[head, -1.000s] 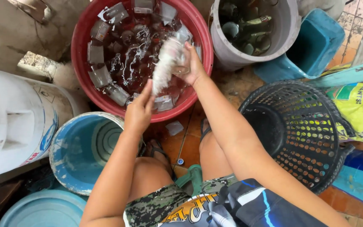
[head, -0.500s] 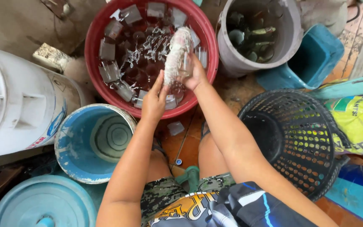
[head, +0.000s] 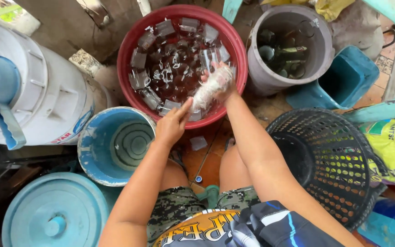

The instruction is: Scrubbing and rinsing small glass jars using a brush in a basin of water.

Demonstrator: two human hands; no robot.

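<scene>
Since a second ago the scrubby white brush [head: 208, 93] is dropping lower and tilting down toward the near rim of the red basin [head: 133, 41], no longer held up over the water. Right hand [head: 222, 82] is wrapping around a clear glass [head: 209, 58] with the brush head jammed into it, both blurry. Left hand [head: 172, 126] is pinching the brush's lower end, fingers closed on it just over the rim. That glass is probably wet, slick and breakable, so gripping around the body looks like the safe bet; the brush looks soft and light. More glasses [head: 139, 59] are soaking in the basin. A grey bucket [head: 257, 68] with bottles is sitting just beside it, a black basket [head: 344, 183] is standing to the right, and a blue bucket [head: 88, 146] to the left.
</scene>
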